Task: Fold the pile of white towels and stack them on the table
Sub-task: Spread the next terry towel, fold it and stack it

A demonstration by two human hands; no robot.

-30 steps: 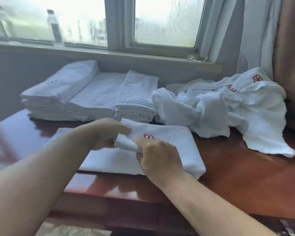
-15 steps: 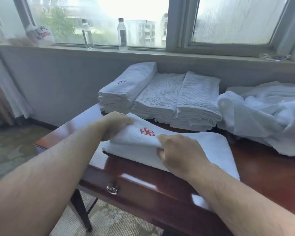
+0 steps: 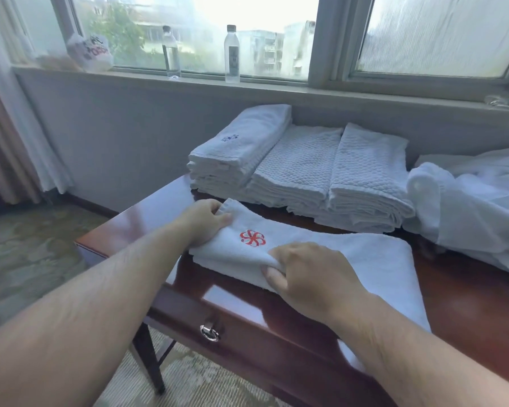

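Observation:
A white towel with a red emblem (image 3: 321, 254) lies folded lengthwise on the dark wooden table (image 3: 467, 306). My left hand (image 3: 206, 221) grips its far left corner. My right hand (image 3: 309, 274) pinches the near edge of the top layer, thumb tucked under the fold. Behind it, stacks of folded white towels (image 3: 300, 171) line the wall. A loose heap of unfolded white towels (image 3: 470, 207) lies at the right.
Two clear bottles (image 3: 231, 54) and a plastic bag (image 3: 90, 52) stand on the windowsill. The table's left edge and front drawer with a ring pull (image 3: 209, 332) are close to the towel. Curtains hang at the left; patterned carpet lies below.
The top layer of the towel has been drawn leftward, and both hands moved apart along its left end. The view swung left, so the loose heap sits farther right.

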